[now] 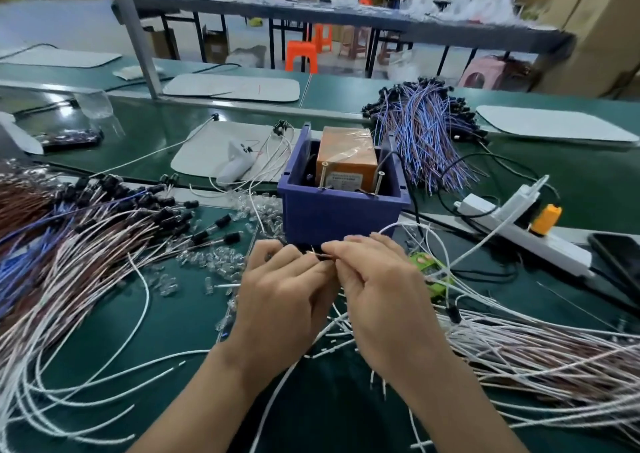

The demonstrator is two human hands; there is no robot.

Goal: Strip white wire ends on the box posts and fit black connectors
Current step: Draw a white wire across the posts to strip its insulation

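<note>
A blue plastic box (341,215) stands mid-table with an orange block inside and two upright screw posts (325,175) at its front rim. Just in front of it, my left hand (280,289) and my right hand (377,286) meet fingertip to fingertip, pinching a thin white wire (412,227) whose bare end shows between them. The wire loops up and right from my right hand. Whether a black connector sits between the fingers is hidden. Finished wires with black connectors (152,203) lie in a heap at the left.
Loose white wires (519,348) fan out at the right and left front. Small clear parts (207,262) are scattered left of the hands. A white power strip (519,230) with an orange plug, a phone (620,255), and a blue-purple wire bundle (422,133) lie right and behind.
</note>
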